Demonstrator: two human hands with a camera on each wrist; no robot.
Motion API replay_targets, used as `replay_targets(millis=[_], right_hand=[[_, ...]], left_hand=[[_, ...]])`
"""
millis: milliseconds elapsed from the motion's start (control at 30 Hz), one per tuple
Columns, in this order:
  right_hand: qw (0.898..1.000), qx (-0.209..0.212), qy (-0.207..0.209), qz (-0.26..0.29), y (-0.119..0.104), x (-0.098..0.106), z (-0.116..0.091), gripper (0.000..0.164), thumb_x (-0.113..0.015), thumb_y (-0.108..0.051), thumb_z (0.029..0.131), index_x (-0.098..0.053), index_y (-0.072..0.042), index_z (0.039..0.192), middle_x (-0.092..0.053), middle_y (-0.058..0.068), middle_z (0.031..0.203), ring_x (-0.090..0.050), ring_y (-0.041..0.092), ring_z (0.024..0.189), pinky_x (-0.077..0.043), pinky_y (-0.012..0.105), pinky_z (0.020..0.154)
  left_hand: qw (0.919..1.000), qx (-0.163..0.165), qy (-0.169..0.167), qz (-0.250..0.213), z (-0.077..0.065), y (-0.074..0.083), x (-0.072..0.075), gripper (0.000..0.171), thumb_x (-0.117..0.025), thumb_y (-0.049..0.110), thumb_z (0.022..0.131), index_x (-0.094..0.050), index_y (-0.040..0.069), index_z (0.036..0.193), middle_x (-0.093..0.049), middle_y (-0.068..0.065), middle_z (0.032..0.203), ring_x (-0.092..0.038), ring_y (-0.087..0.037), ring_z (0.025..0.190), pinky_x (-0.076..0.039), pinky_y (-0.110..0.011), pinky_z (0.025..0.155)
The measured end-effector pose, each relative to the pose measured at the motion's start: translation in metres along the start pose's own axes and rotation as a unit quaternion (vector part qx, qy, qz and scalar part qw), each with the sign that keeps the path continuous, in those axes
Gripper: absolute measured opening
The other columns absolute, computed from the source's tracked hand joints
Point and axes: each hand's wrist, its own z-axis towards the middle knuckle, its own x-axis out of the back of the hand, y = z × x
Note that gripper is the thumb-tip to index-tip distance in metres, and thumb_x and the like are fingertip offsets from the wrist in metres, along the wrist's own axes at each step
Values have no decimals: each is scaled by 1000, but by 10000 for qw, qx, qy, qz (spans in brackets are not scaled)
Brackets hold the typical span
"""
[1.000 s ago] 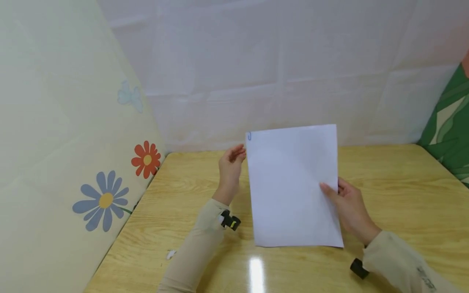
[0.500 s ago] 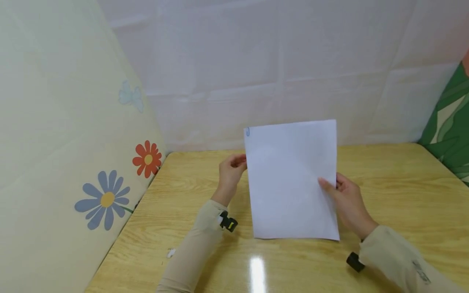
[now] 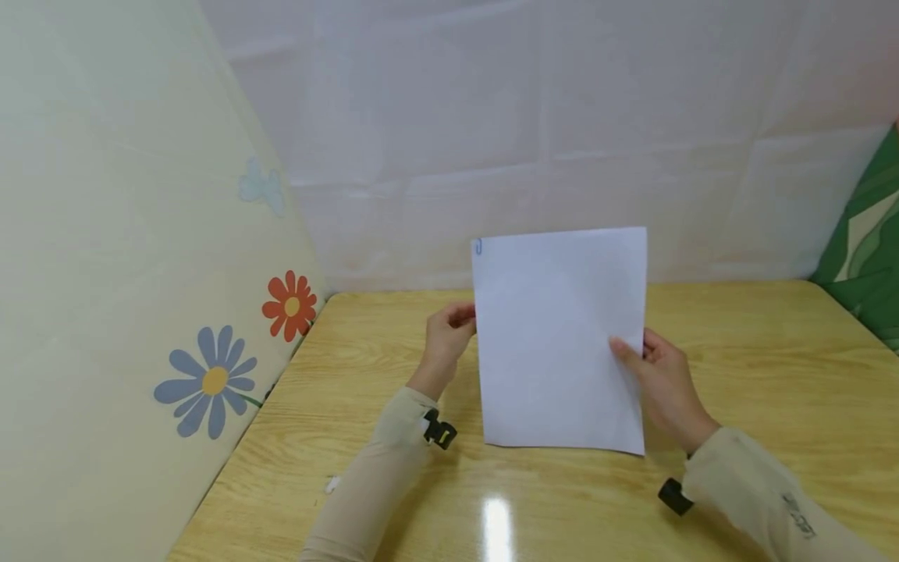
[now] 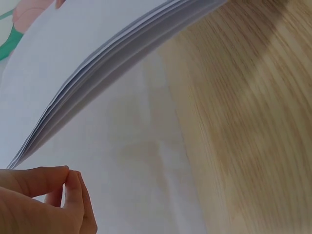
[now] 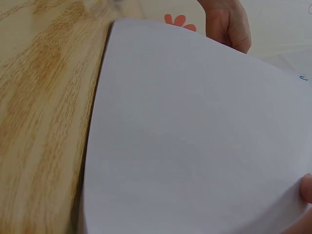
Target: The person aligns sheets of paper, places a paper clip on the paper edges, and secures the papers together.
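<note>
A stack of white paper sheets (image 3: 558, 343) is held up above the table, tilted toward me. A blue paper clip (image 3: 479, 247) sits on its upper left corner. My right hand (image 3: 667, 382) grips the stack's right edge, with the thumb on the front and the fingers behind. Beside the left edge is my left hand (image 3: 447, 336); its fingertips are partly hidden by the paper in the head view. In the left wrist view, the thumb and fingertips of that hand meet with nothing visible between them, and the layered sheet edges (image 4: 92, 80) run just above.
The wood-grain table (image 3: 365, 343) spreads beneath both arms. A small white scrap (image 3: 332, 485) lies near the left forearm. A pale cloth backdrop (image 3: 421, 140) rises behind the table, and a flower-printed wall (image 3: 105, 312) bounds the left side.
The paper stack has risen slightly and its lower edge appears higher. My left hand has moved down along the left edge, and its fingers have drawn together. The right hand keeps its grip.
</note>
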Motion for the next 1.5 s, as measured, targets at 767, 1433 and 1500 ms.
replay_targets(millis=[767, 1433, 1500], right_hand=[[9998, -61, 92, -194, 2, 2, 2, 66, -66, -26, 92, -38, 11, 139, -67, -22, 93, -63, -4, 87, -52, 15, 73], [9943, -222, 413, -960, 0, 0, 15, 65, -62, -34, 93, -42, 7, 140, -63, -15, 100, -58, -6, 87, -51, 14, 71], [9941, -128, 469, -965, -1, -1, 16, 63, -62, -32, 93, -43, 7, 139, -64, -13, 101, -59, -7, 86, -52, 15, 70]], left_hand=[[9987, 483, -97, -141, 0, -5, -6, 17, -57, -2, 94, -66, -9, 106, -66, -9, 84, -62, -11, 69, -57, -31, 72], [9857, -746, -1079, 1061, -20, -5, 7, 23, -62, -1, 92, -61, -11, 112, -68, -22, 90, -63, -15, 71, -57, -35, 69], [9825, -1027, -972, 1216, -22, -6, 7, 26, -64, -4, 89, -62, -11, 114, -67, -22, 87, -63, -17, 70, -57, -33, 67]])
